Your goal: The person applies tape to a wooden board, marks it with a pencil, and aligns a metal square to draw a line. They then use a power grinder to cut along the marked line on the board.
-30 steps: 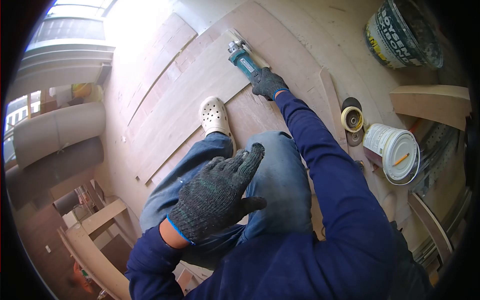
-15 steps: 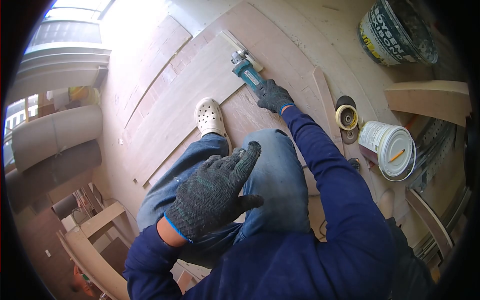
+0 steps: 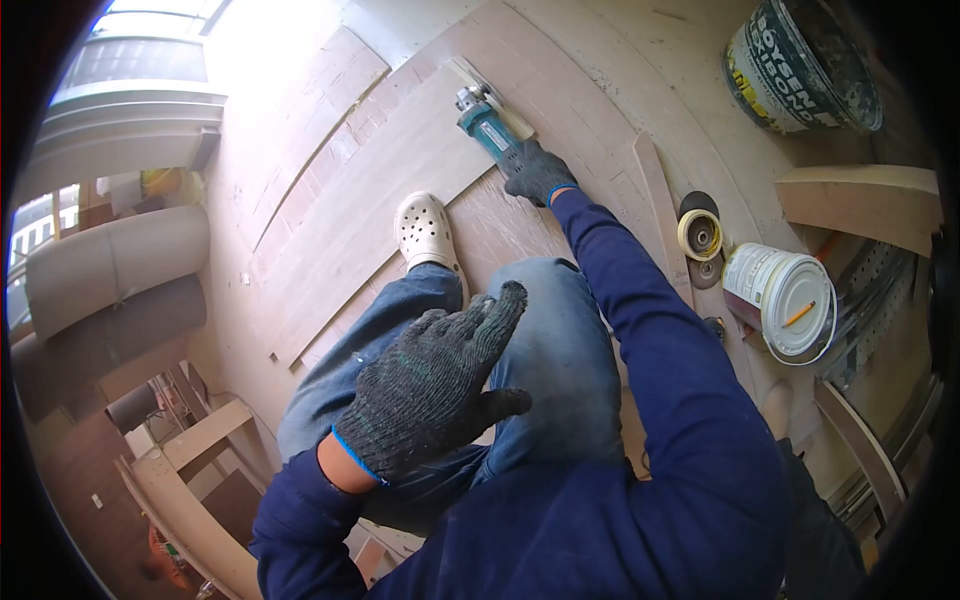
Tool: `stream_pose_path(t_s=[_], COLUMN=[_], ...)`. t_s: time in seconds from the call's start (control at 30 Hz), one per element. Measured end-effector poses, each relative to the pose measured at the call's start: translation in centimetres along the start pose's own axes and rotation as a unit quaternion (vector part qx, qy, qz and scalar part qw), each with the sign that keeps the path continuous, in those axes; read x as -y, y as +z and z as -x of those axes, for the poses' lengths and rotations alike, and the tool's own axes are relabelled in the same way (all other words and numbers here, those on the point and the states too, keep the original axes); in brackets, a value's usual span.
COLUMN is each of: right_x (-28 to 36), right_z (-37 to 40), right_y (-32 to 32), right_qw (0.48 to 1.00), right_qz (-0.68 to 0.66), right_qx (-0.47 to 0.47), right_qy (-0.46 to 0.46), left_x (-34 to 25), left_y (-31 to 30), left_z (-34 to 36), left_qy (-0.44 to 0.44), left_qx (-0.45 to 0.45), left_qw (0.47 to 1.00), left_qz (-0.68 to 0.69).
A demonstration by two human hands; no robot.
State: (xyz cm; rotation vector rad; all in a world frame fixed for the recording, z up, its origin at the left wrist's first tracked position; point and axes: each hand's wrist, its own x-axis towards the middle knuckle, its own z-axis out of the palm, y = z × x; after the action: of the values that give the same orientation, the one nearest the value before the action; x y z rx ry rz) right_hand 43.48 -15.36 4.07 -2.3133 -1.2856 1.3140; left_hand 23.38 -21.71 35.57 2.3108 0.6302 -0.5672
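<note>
My right hand [image 3: 538,172], in a dark knit glove, is wrapped round the body of a teal angle grinder [image 3: 488,131]. The grinder's metal head and disc sit over the end of a long pale plank [image 3: 370,200], beside a narrow strip of wood [image 3: 508,112]. My left hand [image 3: 430,388], gloved the same way, hovers over my lap with the forefinger stretched out and the thumb apart, holding nothing. A cream clog [image 3: 424,230] on my foot rests on the plank's near edge.
To the right are a lidded white pail [image 3: 795,305] with a pencil on top, a tape roll [image 3: 699,234] and a large bucket [image 3: 790,75]. A thin curved wooden strip [image 3: 662,215] lies nearer. Rolled sheets [image 3: 120,260] and a wooden frame [image 3: 190,500] stand left.
My right hand and the grinder have shifted slightly left along the plank's end. My left hand stays in nearly the same pose.
</note>
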Motion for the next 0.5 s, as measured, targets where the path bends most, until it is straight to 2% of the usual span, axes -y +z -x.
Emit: stream_pose_path(t_s=[0.13,0.2,0.43,0.5], right_x=[-1.9,-2.9,-4.4,-4.2], right_z=[1.9,2.4,3.3,3.5], right_y=[0.7,1.6,2.1,1.9], right_qw=[1.0,0.998,0.998,0.999], right_qz=[-0.022,-0.033,-0.04,-0.044], right_qx=[-0.007,0.004,0.011,-0.007], right_qy=[0.016,0.054,0.049,0.021], left_x=[-0.5,-0.3,-0.7,-0.5], left_y=[-0.3,-0.2,-0.5,-0.3], left_z=[0.0,0.1,-0.1,-0.1], left_qy=[0.005,0.015,0.014,0.016], left_qx=[0.0,-0.005,0.007,0.002], left_qw=[1.0,1.0,1.0,1.0], left_qz=[0.004,0.003,0.001,0.002])
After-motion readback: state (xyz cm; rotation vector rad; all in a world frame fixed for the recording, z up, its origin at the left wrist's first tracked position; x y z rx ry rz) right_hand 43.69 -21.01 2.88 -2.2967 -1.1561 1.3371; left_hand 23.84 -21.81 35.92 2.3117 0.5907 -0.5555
